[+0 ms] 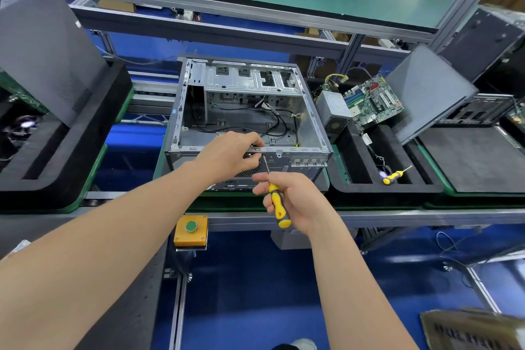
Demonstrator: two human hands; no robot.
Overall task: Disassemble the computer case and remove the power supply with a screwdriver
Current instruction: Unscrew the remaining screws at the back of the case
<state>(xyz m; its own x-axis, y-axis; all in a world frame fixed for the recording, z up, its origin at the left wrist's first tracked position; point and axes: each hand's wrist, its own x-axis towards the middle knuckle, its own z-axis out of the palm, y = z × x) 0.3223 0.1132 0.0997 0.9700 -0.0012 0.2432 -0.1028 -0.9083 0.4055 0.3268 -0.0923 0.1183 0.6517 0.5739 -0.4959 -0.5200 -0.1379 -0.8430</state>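
computer case (309, 125) open on top. left hand (230, 155): fingers curled over the case's near top rail. right hand (297, 196): fingers wrapped on yellow-black screwdriver (277, 203), tip against the case's near face just under that rail. power supply (333, 112) lies right of the case, just beside a motherboard (372, 99).

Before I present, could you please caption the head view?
Right hand holds a yellow screwdriver against the open computer case; left hand grips its edge.
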